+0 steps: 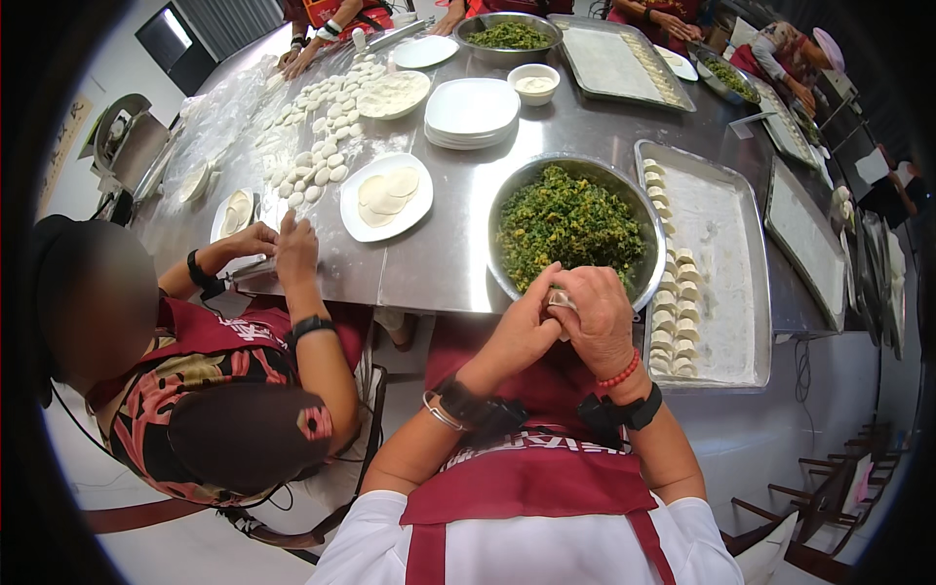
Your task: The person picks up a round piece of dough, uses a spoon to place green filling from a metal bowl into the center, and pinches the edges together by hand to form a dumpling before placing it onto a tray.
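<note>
Just over the near rim of a steel bowl of chopped green and yellow filling (570, 219), my left hand (523, 329) and my right hand (599, 318) meet around one dumpling (561, 300). The fingers of both hands press on its dough and hide most of it. To the right of the bowl lies a metal tray (762, 307), lined with a pale floured sheet, with rows of folded dumplings (685, 314) along its left side. Round dough wrappers (387, 196) overlap on a white plate (420, 212) to the left of the bowl.
A co-worker's hands (296, 252) work at the table edge on my left. Beyond are dough pieces (322, 164), a bowl of flour (395, 93), stacked white plates (472, 110), a small white bowl (534, 82), a second filling bowl (508, 36) and more trays (629, 62). Other people stand across the table.
</note>
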A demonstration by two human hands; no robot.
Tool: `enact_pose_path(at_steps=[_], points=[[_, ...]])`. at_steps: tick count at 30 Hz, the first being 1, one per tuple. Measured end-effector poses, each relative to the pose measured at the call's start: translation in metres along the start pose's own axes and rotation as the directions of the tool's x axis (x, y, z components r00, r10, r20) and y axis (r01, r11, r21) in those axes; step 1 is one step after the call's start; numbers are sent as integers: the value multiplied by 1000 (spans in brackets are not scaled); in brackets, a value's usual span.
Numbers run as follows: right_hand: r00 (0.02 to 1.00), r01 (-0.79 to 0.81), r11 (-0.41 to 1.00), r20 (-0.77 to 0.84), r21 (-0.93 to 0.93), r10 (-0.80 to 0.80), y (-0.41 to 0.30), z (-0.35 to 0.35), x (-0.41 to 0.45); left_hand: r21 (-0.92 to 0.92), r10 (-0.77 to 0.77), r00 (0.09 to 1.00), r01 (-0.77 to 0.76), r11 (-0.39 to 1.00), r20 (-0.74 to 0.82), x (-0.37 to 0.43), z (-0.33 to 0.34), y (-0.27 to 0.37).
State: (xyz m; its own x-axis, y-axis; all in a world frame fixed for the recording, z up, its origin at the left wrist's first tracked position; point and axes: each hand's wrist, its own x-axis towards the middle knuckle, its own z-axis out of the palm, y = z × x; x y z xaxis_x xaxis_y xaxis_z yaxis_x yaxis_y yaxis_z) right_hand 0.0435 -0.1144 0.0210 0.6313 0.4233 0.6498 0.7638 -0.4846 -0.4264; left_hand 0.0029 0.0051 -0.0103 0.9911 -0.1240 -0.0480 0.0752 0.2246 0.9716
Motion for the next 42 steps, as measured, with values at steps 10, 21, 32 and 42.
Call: enact_pose_path(at_steps=[10, 21, 32, 42], points=[[998, -16, 996, 63, 84, 11, 6, -1, -6, 33, -17, 999, 15, 999, 44, -2, -3, 5], [997, -3, 972, 75, 234, -15, 5, 5, -7, 102, 69, 997, -72, 992, 27, -1, -7, -3], [999, -24, 936, 42, 350, 10, 2, 0, -4, -235, 99, 995, -99, 967, -13, -2, 1, -1], [995, -71, 920, 87, 385, 41, 3, -6, -6, -326, -20, 1000, 22, 945, 7, -4, 5, 9]])
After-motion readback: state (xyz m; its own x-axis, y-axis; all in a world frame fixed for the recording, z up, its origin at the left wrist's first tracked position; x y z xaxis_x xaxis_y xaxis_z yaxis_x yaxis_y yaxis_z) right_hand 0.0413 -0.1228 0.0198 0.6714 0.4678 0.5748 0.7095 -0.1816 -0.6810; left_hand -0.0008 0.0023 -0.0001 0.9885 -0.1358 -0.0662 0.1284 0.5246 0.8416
